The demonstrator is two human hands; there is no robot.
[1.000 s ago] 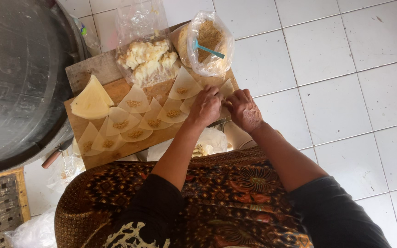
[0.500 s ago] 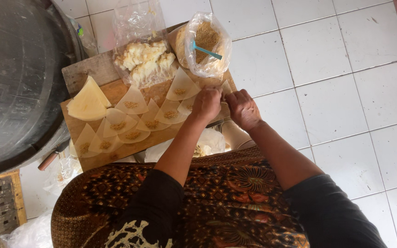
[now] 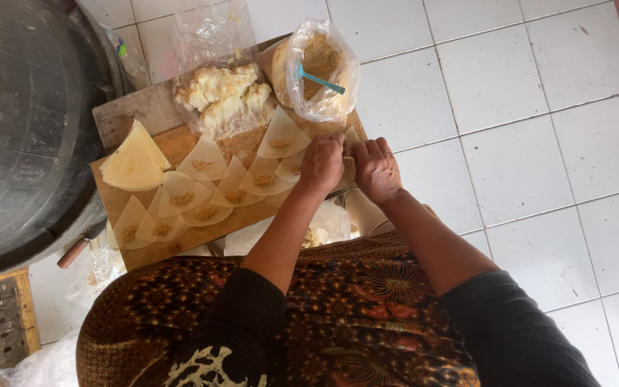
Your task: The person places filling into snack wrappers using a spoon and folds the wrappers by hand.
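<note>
Both hands had edged slightly toward the right end of the wooden board since the earlier frame, staying pressed together. Left hand: fingers curled together, pinched on a pale triangular wrapper at frame centre. Right hand: fingers bent and closed on the same wrapper, knuckles touching the left hand. Wrapper mostly hidden beneath the fingers, only its tip visible. Filled wrappers lay in overlapping rows across the board, left of the hands. Stack of plain wrappers sat at the board's left end. Clear bag of brown filling with a teal spoon stood at upper centre, beside a bag of white crumbly pieces.
</note>
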